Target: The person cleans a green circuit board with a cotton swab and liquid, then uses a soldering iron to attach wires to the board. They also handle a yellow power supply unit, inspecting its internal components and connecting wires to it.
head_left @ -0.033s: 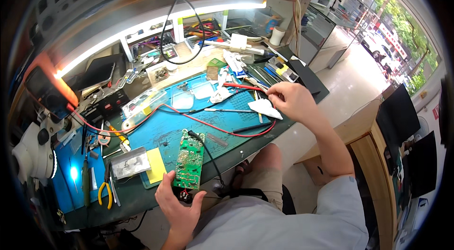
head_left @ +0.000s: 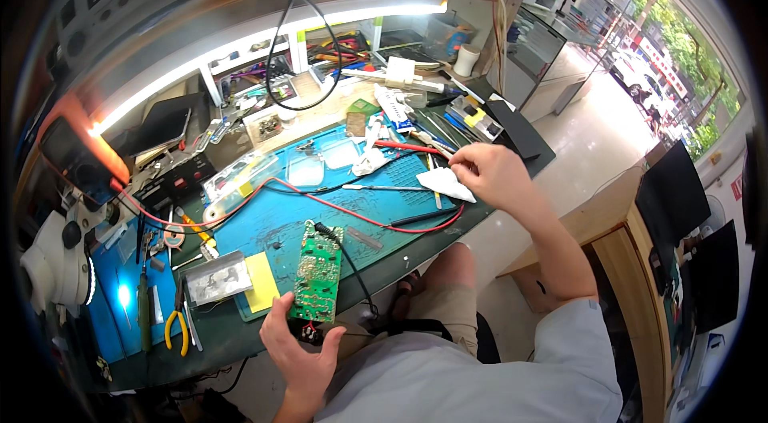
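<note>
A green circuit board (head_left: 318, 275) lies solder side up at the table's front edge. A black plug (head_left: 323, 228) with its cable meets its far end. Beside the near end is my left hand (head_left: 300, 351), thumb and fingers spread around a small black socket (head_left: 310, 332) with red wires. Its fingertips reach the board's lower left corner. Farther right, my right hand (head_left: 496, 175) is closed in a pinch just above a crumpled white tissue (head_left: 444, 182); what it holds, if anything, is hidden. A red test probe (head_left: 404, 146) and a black test probe (head_left: 424, 216) lie near it.
A blue mat (head_left: 264, 235) covers the bench. At left are yellow-handled pliers (head_left: 178, 332), a metal tray (head_left: 218, 279), a yellow note (head_left: 261, 282) and an orange multimeter (head_left: 80, 151). Red and black leads cross the mat. Tools and a white tube (head_left: 394, 108) crowd the back.
The view has shifted very slightly. Both hands and the board stay in the same places.
</note>
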Available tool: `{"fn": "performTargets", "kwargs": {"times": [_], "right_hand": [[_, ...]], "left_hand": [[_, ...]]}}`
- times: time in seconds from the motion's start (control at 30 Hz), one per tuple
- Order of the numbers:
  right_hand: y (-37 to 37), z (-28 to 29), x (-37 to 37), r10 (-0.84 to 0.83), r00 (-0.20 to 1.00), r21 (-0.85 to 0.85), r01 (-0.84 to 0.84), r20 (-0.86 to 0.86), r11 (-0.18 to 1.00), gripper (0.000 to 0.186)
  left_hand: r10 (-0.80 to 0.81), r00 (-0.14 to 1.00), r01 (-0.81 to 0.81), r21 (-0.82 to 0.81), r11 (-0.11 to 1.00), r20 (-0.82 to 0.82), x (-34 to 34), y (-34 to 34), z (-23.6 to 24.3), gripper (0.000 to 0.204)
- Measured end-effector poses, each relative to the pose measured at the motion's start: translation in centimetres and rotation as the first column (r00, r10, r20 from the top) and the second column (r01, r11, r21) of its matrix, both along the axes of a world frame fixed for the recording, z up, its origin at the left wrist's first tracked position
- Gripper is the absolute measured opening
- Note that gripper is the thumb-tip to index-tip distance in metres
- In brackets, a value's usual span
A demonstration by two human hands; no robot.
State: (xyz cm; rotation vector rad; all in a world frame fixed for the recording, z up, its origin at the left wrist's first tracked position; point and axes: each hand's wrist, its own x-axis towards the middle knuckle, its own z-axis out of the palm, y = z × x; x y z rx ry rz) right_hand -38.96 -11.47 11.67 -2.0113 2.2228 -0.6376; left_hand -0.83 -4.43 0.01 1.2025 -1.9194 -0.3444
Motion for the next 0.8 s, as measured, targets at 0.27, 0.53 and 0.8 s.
{"fn": "performTargets", "kwargs": {"times": [0.27,0.53,0.8], "right_hand": [[0.5,-5.8,-0.7,0.013,1.0,-0.086,-0.014,-0.017,0.996,0.025],[-1.0,-4.8,-2.2,-0.061,0.997,-0.214,0.047,-0.057,0.976,0.019],[-1.1,-5.8,-4.4,-0.088,0.977,-0.13,0.063,-0.193,0.989,0.018]], "left_hand": [[0.029,0.998,-0.028,-0.018,0.999,0.059,-0.6,-0.3,-0.2,0.103],[0.072,0.997,-0.073,0.031,0.997,0.029,-1.2,-0.2,0.2,0.105],[0.044,0.998,-0.044,-0.003,0.999,0.053,-1.0,-0.2,0.1,0.108]]}}
